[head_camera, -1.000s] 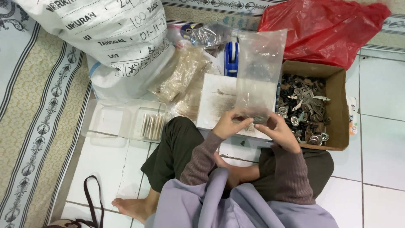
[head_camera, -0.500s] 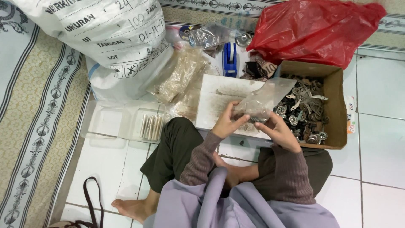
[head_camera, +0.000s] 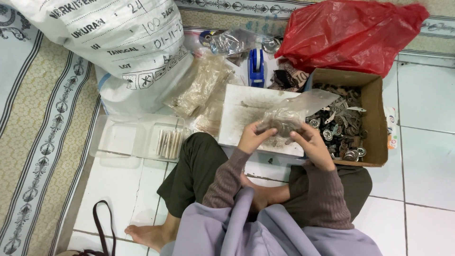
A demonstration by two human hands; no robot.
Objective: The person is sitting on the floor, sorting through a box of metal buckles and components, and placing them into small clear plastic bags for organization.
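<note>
While I sit cross-legged on the tiled floor [head_camera: 426, 199], both my hands hold a clear bag [head_camera: 291, 114] just above the white board [head_camera: 246, 111] in front of my knees. My left hand [head_camera: 251, 137] has its fingers [head_camera: 259, 131] closed around the bag's lower left end, and my right hand [head_camera: 310, 142] pinches the lower right end, fingers [head_camera: 297, 135] curled shut on the plastic. The bag is bunched, holding small greyish metal parts at its bottom, and its empty top lies tilted toward the box [head_camera: 374, 118].

That cardboard box stands just right of the board, touching it, and is full of dark and silvery metal parts. Behind the box lies a red bag [head_camera: 350, 33]. A blue tape dispenser [head_camera: 256, 66] stands just behind the board, with a small crumpled clear pouch [head_camera: 232, 41] further back. Left of the board lie flat packets [head_camera: 199, 87] of pale plastic, leaning against a big white sack [head_camera: 109, 42]. A clear tray [head_camera: 137, 140] sits left of the board, beside my left knee, with thin pale sticks in its right compartment. Further left of the tray a patterned rug [head_camera: 38, 142] covers the floor, and a dark strap [head_camera: 102, 227] lies near my foot.
</note>
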